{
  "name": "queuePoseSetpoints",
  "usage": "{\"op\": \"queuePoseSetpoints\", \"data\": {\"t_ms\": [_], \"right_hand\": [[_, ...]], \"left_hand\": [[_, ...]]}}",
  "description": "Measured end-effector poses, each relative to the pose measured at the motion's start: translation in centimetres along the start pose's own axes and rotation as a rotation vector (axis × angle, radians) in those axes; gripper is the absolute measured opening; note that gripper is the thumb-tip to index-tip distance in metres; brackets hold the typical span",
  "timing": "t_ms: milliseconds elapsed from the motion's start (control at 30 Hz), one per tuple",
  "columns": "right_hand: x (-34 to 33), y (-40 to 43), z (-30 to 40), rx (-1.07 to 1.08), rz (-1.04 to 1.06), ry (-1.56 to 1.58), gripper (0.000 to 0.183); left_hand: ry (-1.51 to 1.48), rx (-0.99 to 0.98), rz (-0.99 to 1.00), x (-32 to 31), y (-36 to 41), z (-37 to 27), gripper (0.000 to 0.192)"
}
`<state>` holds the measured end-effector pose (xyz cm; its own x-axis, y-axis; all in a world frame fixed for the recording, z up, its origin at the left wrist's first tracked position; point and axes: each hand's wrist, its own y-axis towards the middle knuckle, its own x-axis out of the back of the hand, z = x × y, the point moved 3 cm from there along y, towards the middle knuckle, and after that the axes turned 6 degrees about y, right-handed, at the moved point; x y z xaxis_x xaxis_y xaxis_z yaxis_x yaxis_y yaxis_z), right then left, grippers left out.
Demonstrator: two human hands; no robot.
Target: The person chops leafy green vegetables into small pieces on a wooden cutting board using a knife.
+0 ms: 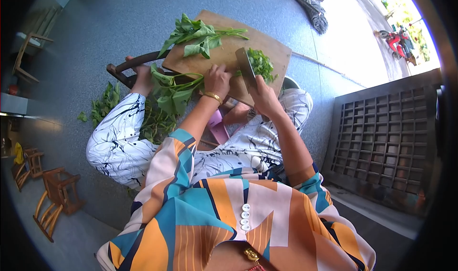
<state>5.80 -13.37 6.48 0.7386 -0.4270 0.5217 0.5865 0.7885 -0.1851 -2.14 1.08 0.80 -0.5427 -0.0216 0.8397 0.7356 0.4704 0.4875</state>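
My left hand (217,80) presses a bunch of leafy green stems (179,92) against a wooden board (229,56); the broad leaves hang past the board's near left edge. In my right hand (265,98) is a cleaver (245,66), its blade upright beside the cut ends of the stems. A heap of chopped greens (261,63) lies just right of the blade, partly hidden by it. Across the far left part of the board rests another bunch of leafy greens (200,36), touched by neither hand.
Loose greens (157,124) lie on the floor by my left leg. A dark curved wooden frame (137,61) juts from beneath the board's left side. Near my feet is a pink slipper (217,126). A metal lattice panel (383,142) stands at right; a mop head (312,13) lies beyond the board.
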Motion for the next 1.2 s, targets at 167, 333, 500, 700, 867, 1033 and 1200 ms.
{"op": "queuePoseSetpoints", "data": {"t_ms": [167, 333, 500, 700, 867, 1033, 1200], "right_hand": [[-0.3, 2.3, 1.3, 0.028, -0.027, -0.076, 0.022], [-0.4, 3.6, 3.1, -0.093, 0.035, -0.019, 0.022], [-0.3, 2.8, 0.0, -0.02, -0.022, -0.046, 0.023], [0.6, 0.4, -0.6, -0.096, 0.006, 0.07, 0.02], [0.8, 0.4, 0.2, 0.033, -0.04, -0.007, 0.019], [0.4, 0.9, -0.9, 0.026, -0.016, 0.005, 0.018], [0.6, 1.4, 1.7, -0.078, 0.059, 0.145, 0.019]], "left_hand": [[0.022, -0.03, 0.005, 0.1, 0.3, 0.0, 0.011], [0.031, -0.028, 0.017, 0.0, 0.1, 0.0, 0.016], [0.001, -0.003, 0.009, 0.0, 0.0, -0.2, 0.017], [0.017, -0.006, 0.0, 0.4, 0.0, -0.3, 0.018], [0.009, -0.01, -0.013, 0.2, -0.1, -0.1, 0.018], [0.042, -0.025, 0.031, 0.1, 0.1, -0.3, 0.019], [0.032, -0.034, 0.004, 0.3, 0.0, 0.1, 0.018]]}}
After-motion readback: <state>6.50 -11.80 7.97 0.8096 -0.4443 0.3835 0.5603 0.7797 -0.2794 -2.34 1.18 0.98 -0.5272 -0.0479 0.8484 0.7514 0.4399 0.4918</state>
